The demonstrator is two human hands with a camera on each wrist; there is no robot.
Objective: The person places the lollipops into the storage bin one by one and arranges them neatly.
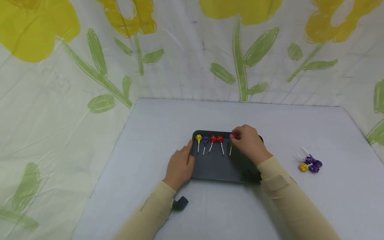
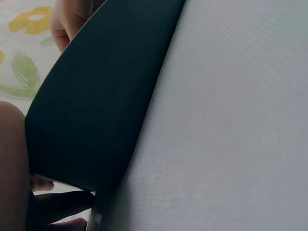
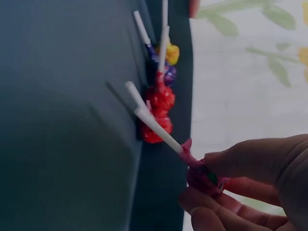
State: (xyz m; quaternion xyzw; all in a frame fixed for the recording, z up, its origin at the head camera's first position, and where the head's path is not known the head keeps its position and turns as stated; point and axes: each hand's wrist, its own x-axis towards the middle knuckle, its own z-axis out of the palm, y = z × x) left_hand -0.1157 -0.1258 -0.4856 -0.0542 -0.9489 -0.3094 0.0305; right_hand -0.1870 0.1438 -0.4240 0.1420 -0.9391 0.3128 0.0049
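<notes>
so my right hand has the pink lollipop pinched by its wrapped head at the tray's far side, right of the red lollipops, stick pointing back toward me

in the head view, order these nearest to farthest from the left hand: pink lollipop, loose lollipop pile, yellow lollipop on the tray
1. Yellow lollipop: far left corner of the tray
2. Pink lollipop: farther right, in the right hand
3. Loose lollipop pile: on the table, right of the tray
</notes>
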